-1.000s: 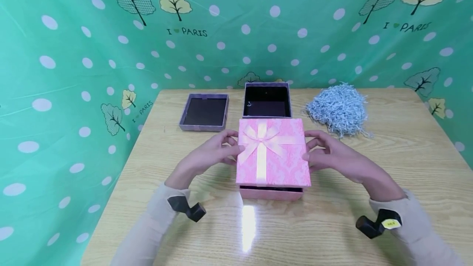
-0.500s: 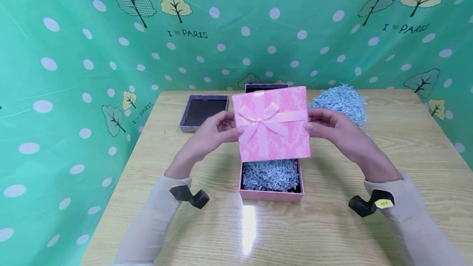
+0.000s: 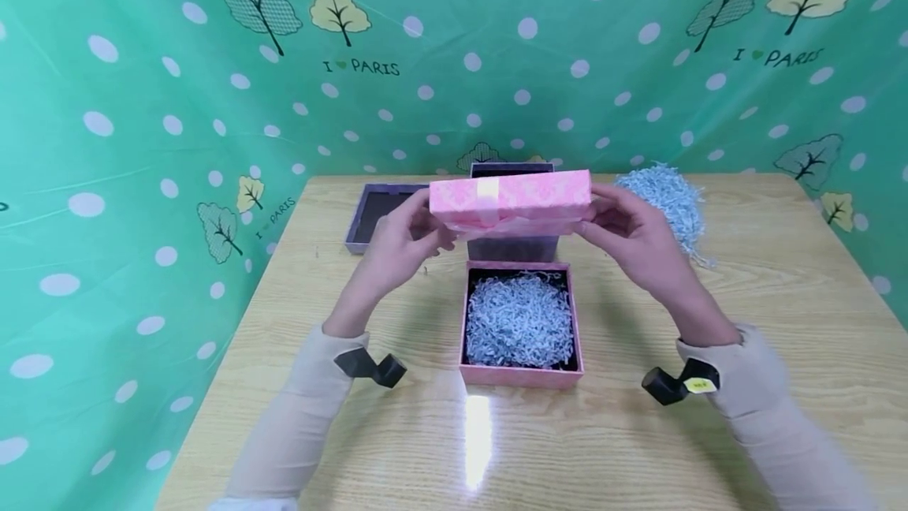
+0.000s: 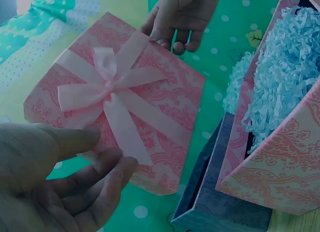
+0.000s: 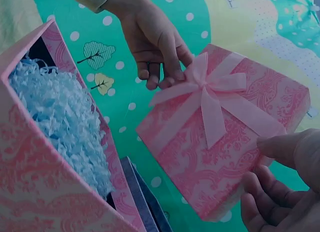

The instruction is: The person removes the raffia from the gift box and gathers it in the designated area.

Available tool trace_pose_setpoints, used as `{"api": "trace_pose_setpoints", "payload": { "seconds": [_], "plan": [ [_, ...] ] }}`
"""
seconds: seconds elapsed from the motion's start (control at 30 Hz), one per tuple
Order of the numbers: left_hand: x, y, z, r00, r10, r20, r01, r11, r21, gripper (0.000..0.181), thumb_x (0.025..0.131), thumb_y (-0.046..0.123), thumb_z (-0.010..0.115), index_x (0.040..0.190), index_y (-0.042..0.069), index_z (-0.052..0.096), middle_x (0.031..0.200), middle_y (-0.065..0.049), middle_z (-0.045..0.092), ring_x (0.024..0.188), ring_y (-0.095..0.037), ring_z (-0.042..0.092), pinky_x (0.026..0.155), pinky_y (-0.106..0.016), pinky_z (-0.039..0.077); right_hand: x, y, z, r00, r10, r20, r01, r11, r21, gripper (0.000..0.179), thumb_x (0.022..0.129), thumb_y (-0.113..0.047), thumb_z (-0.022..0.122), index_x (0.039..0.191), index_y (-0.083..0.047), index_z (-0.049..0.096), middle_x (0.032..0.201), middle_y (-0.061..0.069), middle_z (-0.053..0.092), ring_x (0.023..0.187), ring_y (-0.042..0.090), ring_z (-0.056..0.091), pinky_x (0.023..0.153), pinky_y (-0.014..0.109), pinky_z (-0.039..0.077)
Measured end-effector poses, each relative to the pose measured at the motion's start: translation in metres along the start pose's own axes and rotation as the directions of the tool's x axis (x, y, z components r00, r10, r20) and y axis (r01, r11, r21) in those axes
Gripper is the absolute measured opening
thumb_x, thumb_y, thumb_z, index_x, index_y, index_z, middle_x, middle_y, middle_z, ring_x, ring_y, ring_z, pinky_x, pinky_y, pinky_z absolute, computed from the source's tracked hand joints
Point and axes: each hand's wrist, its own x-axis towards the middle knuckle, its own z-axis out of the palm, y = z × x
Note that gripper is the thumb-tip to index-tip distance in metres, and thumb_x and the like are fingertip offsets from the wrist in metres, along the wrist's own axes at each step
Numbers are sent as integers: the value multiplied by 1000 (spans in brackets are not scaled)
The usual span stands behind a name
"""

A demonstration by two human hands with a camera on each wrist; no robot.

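A pink patterned box lid (image 3: 528,195) is held up between both hands, tilted so its far side wall faces the head camera. My left hand (image 3: 397,251) pinches its left edge, thumb on the ribboned top. On the opposite edge, my right hand (image 3: 631,239) grips with the thumb likewise on top. Both wrist views show the lid's ribbon bow (image 4: 109,85). Below the lid stands the matching pink box (image 3: 521,376), uncovered and filled with blue shredded paper (image 3: 521,322).
Directly behind the pink box is a dark purple-grey box (image 3: 514,250), partly hidden by the lid. A shallow purple-grey lid (image 3: 365,219) lies back left, partly behind the left hand. Loose blue shredded paper (image 3: 670,207) heaps at the back right. A green dotted curtain (image 3: 454,117) hangs behind.
Both hands have lifted the pink lid off the box and moved it up and back. The lid has tipped toward upright, and the shredded paper in the box has come into view.
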Motion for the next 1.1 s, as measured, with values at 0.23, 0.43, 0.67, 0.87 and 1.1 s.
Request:
{"api": "trace_pose_setpoints", "payload": {
  "seconds": [0.23,0.43,0.67,0.87,1.1],
  "plan": [
    [-2,-3,-9,997,-72,18,75,973,-219,40,99,6,47,137,17,49,116,-19,63,91,-24,67,76,-38,60,3,-3,13,1000,18,9,-20,988,150,44,94,-6,58,137,-14,52,105,8,67,86,12,68,79,21,57],
    [-6,-12,-25,986,-169,10,159,902,-402,36,104,22,39,138,14,47,131,-18,52,110,-25,61,87,-33,57,5,-8,36,993,99,70,-113,964,239,39,101,-22,48,140,-22,49,121,19,60,94,13,66,82,28,58],
    [-13,-26,-45,976,-217,-1,190,858,-477,40,102,26,46,140,16,43,131,-17,50,109,-20,61,84,-30,57,12,-14,67,975,153,159,-202,912,358,47,100,-25,50,146,-23,38,127,19,53,96,20,66,82,32,59],
    [-24,-37,-66,965,-260,34,243,834,-495,50,99,22,53,145,16,35,119,-9,61,103,-15,64,83,-27,55,12,-23,92,952,235,197,-298,859,416,59,97,-16,55,150,-18,27,127,16,48,101,22,61,85,31,57],
    [-45,-55,-92,960,-254,118,278,807,-522,49,99,19,52,145,10,37,121,-1,63,107,-12,63,88,-24,54,7,-34,116,933,232,276,-321,882,344,67,96,-17,59,152,-23,22,136,9,44,108,22,62,94,34,53]
  ]
}}
